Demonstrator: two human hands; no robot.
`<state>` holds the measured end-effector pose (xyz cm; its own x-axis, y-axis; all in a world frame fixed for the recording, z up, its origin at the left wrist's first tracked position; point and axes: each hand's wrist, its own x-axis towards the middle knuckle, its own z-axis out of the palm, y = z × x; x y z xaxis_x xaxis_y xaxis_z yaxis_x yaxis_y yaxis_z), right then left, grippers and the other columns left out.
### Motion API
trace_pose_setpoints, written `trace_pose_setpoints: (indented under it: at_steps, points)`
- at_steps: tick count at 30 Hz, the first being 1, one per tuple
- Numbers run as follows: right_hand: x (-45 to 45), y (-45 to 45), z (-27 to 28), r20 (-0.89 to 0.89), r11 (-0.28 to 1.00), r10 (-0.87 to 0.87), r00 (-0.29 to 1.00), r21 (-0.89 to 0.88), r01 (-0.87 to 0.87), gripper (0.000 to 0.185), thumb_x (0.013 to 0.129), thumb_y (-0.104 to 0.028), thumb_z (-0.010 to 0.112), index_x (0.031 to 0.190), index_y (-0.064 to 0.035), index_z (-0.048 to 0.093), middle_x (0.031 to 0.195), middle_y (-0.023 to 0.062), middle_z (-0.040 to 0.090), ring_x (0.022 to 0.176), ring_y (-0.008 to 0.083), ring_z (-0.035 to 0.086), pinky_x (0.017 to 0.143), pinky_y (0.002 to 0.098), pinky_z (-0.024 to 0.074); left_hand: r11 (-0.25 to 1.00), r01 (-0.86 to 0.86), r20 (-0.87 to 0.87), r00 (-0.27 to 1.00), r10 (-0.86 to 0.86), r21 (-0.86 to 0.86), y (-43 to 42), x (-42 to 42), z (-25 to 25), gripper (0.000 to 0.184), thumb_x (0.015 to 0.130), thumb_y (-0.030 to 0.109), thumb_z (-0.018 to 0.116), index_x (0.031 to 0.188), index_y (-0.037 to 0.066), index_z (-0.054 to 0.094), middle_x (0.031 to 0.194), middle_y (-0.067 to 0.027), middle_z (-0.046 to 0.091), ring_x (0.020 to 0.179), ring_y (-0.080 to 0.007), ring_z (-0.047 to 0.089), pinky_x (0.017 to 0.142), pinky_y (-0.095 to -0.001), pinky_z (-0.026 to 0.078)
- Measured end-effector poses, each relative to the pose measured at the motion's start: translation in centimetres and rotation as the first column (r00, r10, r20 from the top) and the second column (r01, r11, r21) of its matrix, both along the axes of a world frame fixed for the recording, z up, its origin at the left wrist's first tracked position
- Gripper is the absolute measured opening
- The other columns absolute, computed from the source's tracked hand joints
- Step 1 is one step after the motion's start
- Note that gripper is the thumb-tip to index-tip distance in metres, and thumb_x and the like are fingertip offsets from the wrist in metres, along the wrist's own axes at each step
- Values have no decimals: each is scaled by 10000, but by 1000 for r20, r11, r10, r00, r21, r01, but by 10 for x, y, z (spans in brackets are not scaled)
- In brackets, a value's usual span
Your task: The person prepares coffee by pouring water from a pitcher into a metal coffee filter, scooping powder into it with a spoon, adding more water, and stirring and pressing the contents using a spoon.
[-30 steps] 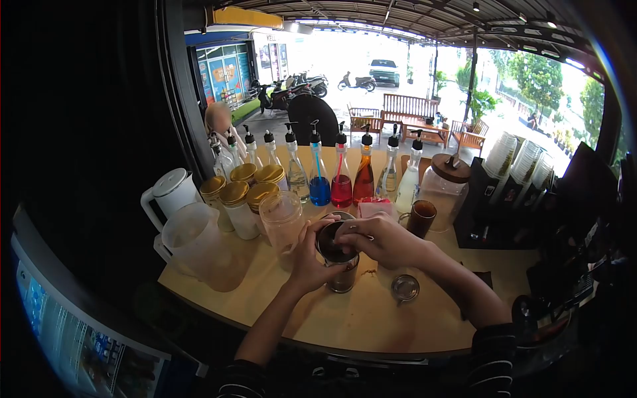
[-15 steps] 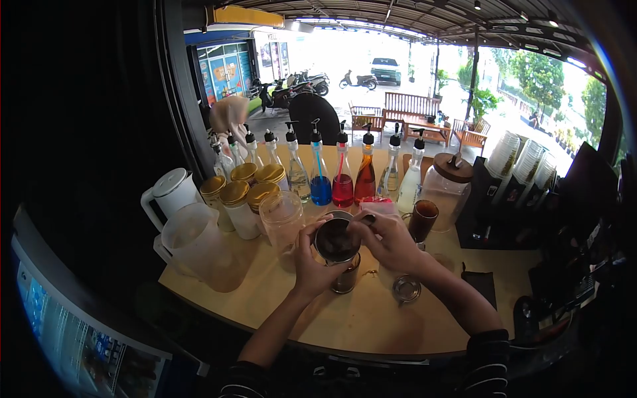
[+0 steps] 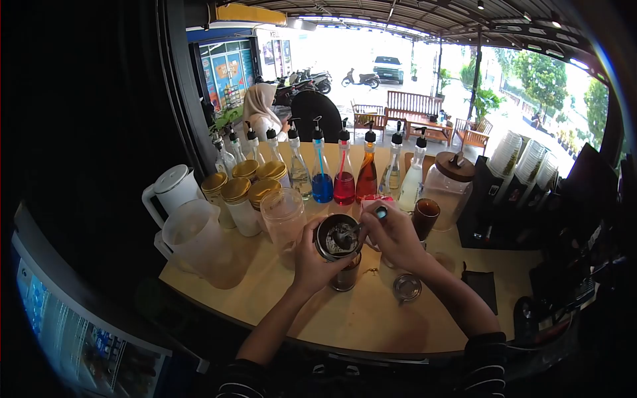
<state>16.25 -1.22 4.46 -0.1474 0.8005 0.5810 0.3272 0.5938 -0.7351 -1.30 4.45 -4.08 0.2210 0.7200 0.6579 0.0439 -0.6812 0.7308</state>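
My left hand [image 3: 314,262] is wrapped round the side of a round metal cup [image 3: 338,237], tilted so that its inside shows. My right hand [image 3: 391,235] grips a spoon [image 3: 346,235], whose bowl is inside the cup among some pale and dark contents. Below the metal cup stands a glass [image 3: 346,276] with something brown in it, partly hidden. A small round strainer-like item [image 3: 407,287] lies on the counter right of that glass. Close to my left hand stands a clear jar [image 3: 284,215].
Pump bottles [image 3: 322,186] line the back of the counter [image 3: 371,325]. Gold-lidded jars [image 3: 235,192] and pitchers [image 3: 189,232] stand left. A brown mug [image 3: 425,215], wooden-lidded jar [image 3: 450,182] and cup rack [image 3: 497,212] are right. A person [image 3: 262,113] is beyond the counter.
The cup has tilted toward me, and the spoon and contents now show. My right hand has moved slightly right. The person beyond the counter has moved right.
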Motion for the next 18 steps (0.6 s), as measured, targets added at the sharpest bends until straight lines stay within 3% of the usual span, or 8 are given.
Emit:
trace_pose_setpoints:
  at_steps: [2, 6, 12, 14, 18]
  points:
    - [-1, -1, 1, -105, 997, 7, 994, -74, -14, 141, 978, -122, 504, 911, 0, 527, 717, 40, 626, 653, 69, 612, 567, 239, 479, 999, -20, -75, 997, 18, -32, -1, -1, 1, 805, 625, 135, 876, 1260, -5, 403, 1235, -145, 542, 1147, -208, 560, 987, -337, 467]
    - [-4, -5, 1, -144, 997, 34, 989, -69, -44, 131, 966, -114, 534, 920, 9, 522, 744, 51, 635, 679, 77, 630, 574, 237, 486, 996, -6, -90, 996, -3, -94, -6, 0, 4, 802, 620, 167, 884, 1250, -11, 420, 1216, -144, 543, 1143, -204, 560, 982, -342, 469]
    - [-4, -6, -7, -7, 999, 1, 1000, -39, -1, 107, 952, -103, 565, 951, -2, 529, 759, 52, 643, 726, 78, 628, 612, 226, 486, 992, -2, -145, 989, -16, -125, -10, -1, 3, 788, 613, 219, 893, 1225, -11, 453, 1186, -134, 511, 1133, -212, 556, 970, -351, 473]
    - [-4, -6, -8, 69, 1000, -19, 997, -20, 21, 104, 934, -89, 591, 938, 8, 553, 761, 59, 649, 745, 92, 648, 632, 236, 502, 997, -40, -122, 992, 31, -70, -10, 0, 5, 814, 582, 343, 889, 1197, -17, 494, 1103, -155, 631, 1034, -250, 633, 921, -368, 493]
    - [-7, -6, -9, 159, 997, -67, 985, 41, 61, 97, 916, -77, 609, 917, 16, 582, 768, 64, 657, 721, 97, 654, 633, 242, 505, 995, -18, -147, 989, 4, -95, -13, -2, 11, 839, 575, 339, 892, 1217, -17, 486, 1122, -159, 625, 1024, -254, 639, 913, -368, 498]
